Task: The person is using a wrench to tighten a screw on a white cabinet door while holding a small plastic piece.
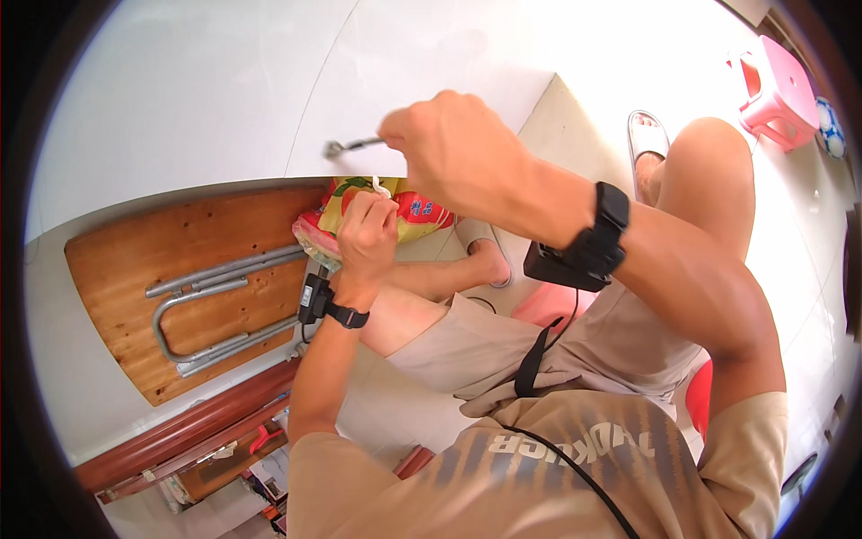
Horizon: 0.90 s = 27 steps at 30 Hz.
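Note:
My right hand (449, 148) is raised in front of the white panel, its fingers closed round a thin tool (359, 145). That tool has a dark shaft and a rounded, shiny metal head, slightly blurred, pointing left. Below and to the left, my left hand (366, 229) is closed with a small white twisted piece (382, 187) sticking up from its fingers; I cannot make out its kind. The tool head hangs above the left hand, apart from it. Behind the left hand lies a red and yellow printed bag (422, 211), partly hidden by both hands.
A wide white panel (206, 90) fills the upper left. Under it leans a wooden board (117, 269) with folded metal legs (224, 268). A pink stool (779, 90) and a blue-white ball (831, 126) are at far right. My legs straddle the bag's area.

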Motion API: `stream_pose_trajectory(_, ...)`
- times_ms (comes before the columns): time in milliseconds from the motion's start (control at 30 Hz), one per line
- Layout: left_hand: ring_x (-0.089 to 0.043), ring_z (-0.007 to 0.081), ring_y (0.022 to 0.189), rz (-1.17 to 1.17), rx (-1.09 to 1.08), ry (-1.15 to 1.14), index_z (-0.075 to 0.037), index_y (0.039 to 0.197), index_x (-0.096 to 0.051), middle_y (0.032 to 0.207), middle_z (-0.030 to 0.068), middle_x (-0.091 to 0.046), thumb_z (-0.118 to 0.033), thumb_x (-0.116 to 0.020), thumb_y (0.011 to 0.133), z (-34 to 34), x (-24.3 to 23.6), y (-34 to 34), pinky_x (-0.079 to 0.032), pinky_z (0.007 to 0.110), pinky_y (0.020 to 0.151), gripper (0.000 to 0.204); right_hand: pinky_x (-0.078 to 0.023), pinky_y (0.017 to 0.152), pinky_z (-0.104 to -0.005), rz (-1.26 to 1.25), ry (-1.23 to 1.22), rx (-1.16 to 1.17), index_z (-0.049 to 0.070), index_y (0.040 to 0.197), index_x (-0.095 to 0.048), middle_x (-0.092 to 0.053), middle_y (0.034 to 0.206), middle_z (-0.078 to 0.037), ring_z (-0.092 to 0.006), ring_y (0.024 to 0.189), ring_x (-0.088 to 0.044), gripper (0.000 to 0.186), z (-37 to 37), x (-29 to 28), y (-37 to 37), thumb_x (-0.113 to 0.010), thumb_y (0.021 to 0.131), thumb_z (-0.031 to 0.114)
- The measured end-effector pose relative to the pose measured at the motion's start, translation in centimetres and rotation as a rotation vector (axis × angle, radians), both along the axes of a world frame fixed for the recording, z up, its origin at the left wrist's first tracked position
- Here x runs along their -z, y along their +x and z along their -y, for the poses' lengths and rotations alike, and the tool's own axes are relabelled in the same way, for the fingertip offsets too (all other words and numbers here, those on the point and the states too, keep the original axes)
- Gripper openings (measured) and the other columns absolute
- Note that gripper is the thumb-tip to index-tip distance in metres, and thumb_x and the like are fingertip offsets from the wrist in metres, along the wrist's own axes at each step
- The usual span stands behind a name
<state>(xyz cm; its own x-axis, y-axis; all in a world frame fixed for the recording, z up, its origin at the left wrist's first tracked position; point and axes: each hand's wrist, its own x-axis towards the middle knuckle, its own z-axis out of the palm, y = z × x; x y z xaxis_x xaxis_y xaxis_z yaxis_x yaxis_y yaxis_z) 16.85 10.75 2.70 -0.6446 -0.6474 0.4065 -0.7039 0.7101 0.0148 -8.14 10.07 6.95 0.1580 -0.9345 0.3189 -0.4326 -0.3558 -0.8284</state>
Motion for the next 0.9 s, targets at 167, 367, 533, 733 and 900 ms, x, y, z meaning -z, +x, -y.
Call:
stream_pose_trajectory(167, -0.068, 0.0311, 0.079, -0.143, -0.067, -0.049, -0.002, 0.085, -0.069, 0.087, 0.0115, -0.066, 0.013, -0.076, 0.07, -1.2, 0.8, 0.5, -0.057, 0.039, 0.068, 0.023, -0.057, 0.062, -0.0487, -0.083, -0.022, -0.015, -0.002, 0.074, -0.066, -0.067, 0.072, -0.025, -0.0432, 0.066, -0.068, 0.008, -0.3, 0.2, 0.7, -0.067, 0.071, 0.005)
stream_pose_trajectory(367, -0.069, 0.0289, 0.077, -0.193, -0.06, -0.285, -0.002, 0.084, -0.071, 0.088, 0.0123, -0.068, 0.015, -0.075, 0.073, 2.5, -2.2, -0.8, -0.057, 0.037, 0.065, 0.021, -0.058, 0.064, -0.0479, -0.076, -0.006, 0.071, -0.001, 0.074, -0.068, -0.068, 0.071, -0.025, -0.0434, 0.067, -0.069, 0.006, 1.1, 1.5, -0.3, -0.067, 0.072, 0.004)
stream_pose_trajectory(533, -0.069, 0.0309, 0.082, -0.151, -0.077, -0.236, -0.003, 0.085, -0.07, 0.088, 0.0117, -0.067, 0.015, -0.074, 0.071, 3.4, -2.5, -1.9, -0.058, 0.038, 0.071, 0.023, -0.057, 0.067, -0.0454, -0.15, -0.03, 0.137, 0.0, 0.093, -0.076, -0.07, 0.076, -0.024, -0.0417, 0.068, -0.068, 0.019, 1.8, 0.7, -1.5, -0.062, 0.081, 0.001)
stream_pose_trajectory(733, -0.066, 0.0334, 0.08, 0.009, -0.051, -0.122, -0.004, 0.083, -0.066, 0.087, 0.0113, -0.063, 0.008, -0.07, 0.079, 4.5, 0.7, -3.3, -0.055, 0.042, 0.069, 0.013, -0.058, 0.067, -0.0486, -0.142, -0.051, 0.193, -0.001, 0.084, -0.073, -0.069, 0.078, -0.028, -0.0449, 0.072, -0.07, 0.015, 2.6, 4.4, -1.6, -0.067, 0.072, 0.003)
stream_pose_trajectory(900, -0.065, 0.0334, 0.079, 0.03, -0.064, -0.059, -0.004, 0.084, -0.066, 0.087, 0.0113, -0.062, 0.008, -0.069, 0.079, 4.6, -0.1, -3.3, -0.053, 0.044, 0.069, 0.014, -0.059, 0.07, -0.0475, 0.044, -0.247, 0.342, 0.0, 0.091, -0.076, -0.071, 0.078, -0.025, -0.0419, 0.074, -0.071, 0.022, 2.3, 0.1, -3.9, -0.066, 0.072, 0.005)
